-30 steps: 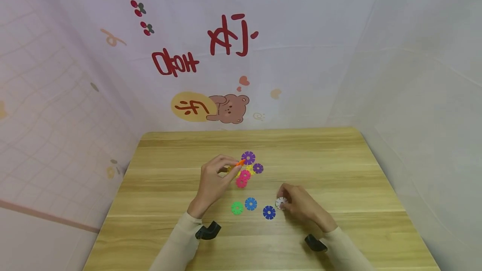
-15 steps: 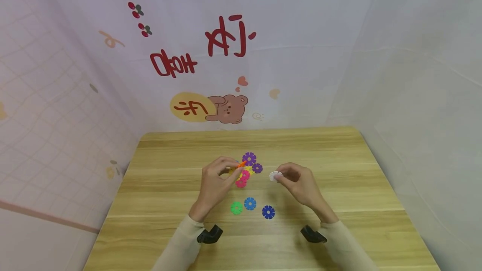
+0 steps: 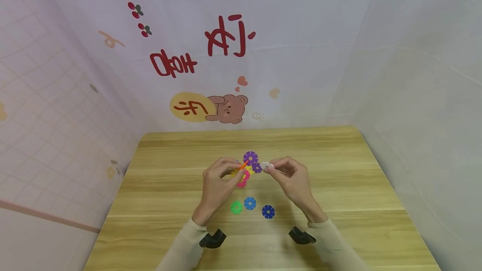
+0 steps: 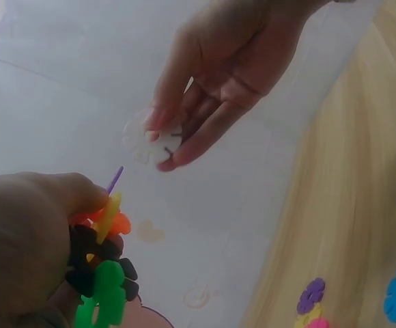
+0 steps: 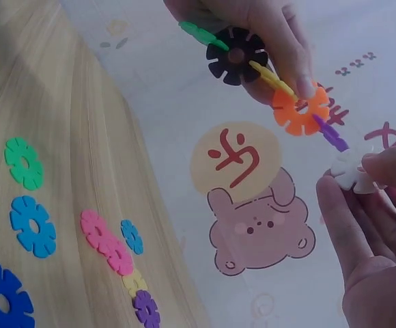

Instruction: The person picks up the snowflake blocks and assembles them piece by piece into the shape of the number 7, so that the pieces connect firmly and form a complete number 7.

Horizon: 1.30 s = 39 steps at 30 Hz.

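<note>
My left hand (image 3: 234, 170) grips a cluster of slotted flower discs (image 5: 237, 56): green, black, yellow, an orange disc (image 5: 299, 108) and a thin purple one at its tip. The same cluster (image 4: 102, 236) shows in the left wrist view under my left thumb. My right hand (image 3: 272, 166) pinches a white disc (image 3: 266, 165) between thumb and fingers, held in the air just right of the cluster's purple tip. The white disc (image 5: 351, 171) sits a small gap from that tip, apart from it. In the left wrist view the white disc (image 4: 149, 140) hangs above the cluster.
Loose discs lie on the wooden table (image 3: 339, 170): a green disc (image 3: 236, 208), a light blue disc (image 3: 250, 203), a dark blue disc (image 3: 268, 211), and a pink, yellow and purple pile (image 3: 244, 177) under my hands. A printed fabric backdrop (image 3: 226, 53) stands behind the table.
My right hand lifted the white disc from beside the dark blue disc and carried it up and left to the cluster. The left hand stayed almost still.
</note>
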{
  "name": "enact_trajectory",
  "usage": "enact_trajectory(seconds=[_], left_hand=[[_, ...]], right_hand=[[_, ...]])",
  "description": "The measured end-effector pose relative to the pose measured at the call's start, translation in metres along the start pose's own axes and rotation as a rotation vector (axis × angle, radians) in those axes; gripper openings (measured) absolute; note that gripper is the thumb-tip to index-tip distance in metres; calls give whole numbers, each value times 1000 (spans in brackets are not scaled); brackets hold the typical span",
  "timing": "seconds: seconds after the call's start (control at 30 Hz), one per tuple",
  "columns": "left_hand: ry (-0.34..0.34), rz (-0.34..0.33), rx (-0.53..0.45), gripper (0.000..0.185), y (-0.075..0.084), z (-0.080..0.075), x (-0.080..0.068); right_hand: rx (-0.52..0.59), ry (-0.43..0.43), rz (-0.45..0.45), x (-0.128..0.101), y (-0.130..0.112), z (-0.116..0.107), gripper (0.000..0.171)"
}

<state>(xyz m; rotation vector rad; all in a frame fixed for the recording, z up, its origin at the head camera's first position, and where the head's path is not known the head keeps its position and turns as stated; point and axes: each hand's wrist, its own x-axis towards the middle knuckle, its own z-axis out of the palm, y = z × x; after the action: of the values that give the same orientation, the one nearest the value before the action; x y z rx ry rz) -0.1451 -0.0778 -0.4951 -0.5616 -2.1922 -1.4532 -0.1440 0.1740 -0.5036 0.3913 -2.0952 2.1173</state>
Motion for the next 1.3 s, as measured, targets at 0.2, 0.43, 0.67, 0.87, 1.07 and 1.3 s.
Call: enact_trajectory(seconds=[0.2, 0.43, 0.67, 0.87, 1.07, 1.3], left_hand=[[-16, -83, -62, 28, 5, 1, -1], [-95, -147, -182, 50, 7, 2, -1], [-219, -201, -214, 53, 9, -1, -2], [-241, -236, -222, 53, 10, -2, -2], [-230, -297, -276, 30, 11, -3, -2], [-196, -332, -298, 20, 9, -1, 0]], right_hand=[[0, -3, -53, 2, -1, 6, 9], [-18, 3, -85, 4, -3, 10, 8], [-32, -7, -106, 4, 0, 10, 8], [-50, -10, -128, 3, 1, 9, 8], [-66, -24, -152, 3, 1, 9, 10], [-58, -76, -181, 2, 1, 11, 13]])
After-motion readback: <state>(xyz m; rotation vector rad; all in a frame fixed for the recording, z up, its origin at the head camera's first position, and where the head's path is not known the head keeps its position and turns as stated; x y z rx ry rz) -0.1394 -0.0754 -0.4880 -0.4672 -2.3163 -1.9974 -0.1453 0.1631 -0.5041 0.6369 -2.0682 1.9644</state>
